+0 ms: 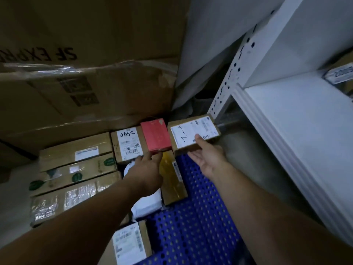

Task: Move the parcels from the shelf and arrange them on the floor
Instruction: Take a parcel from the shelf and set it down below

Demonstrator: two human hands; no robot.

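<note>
My right hand [207,156] grips a brown cardboard parcel [191,129] with a white label, thumb on top and fingers under its near edge, low over the blue perforated floor mat [193,222]. My left hand [147,167] holds the near edge of a red box [155,136] that stands among the parcels on the floor. A labelled brown parcel [126,144] sits just left of the red box. A yellow-taped parcel [171,180] and a white bag [147,205] lie under my left forearm.
Several long taped boxes [74,175] lie in rows at the left. A big SF Express carton [86,64] rises behind them. The white metal shelf [286,119] stands at the right, with one parcel [342,73] on it. Another labelled box [129,243] lies near the bottom.
</note>
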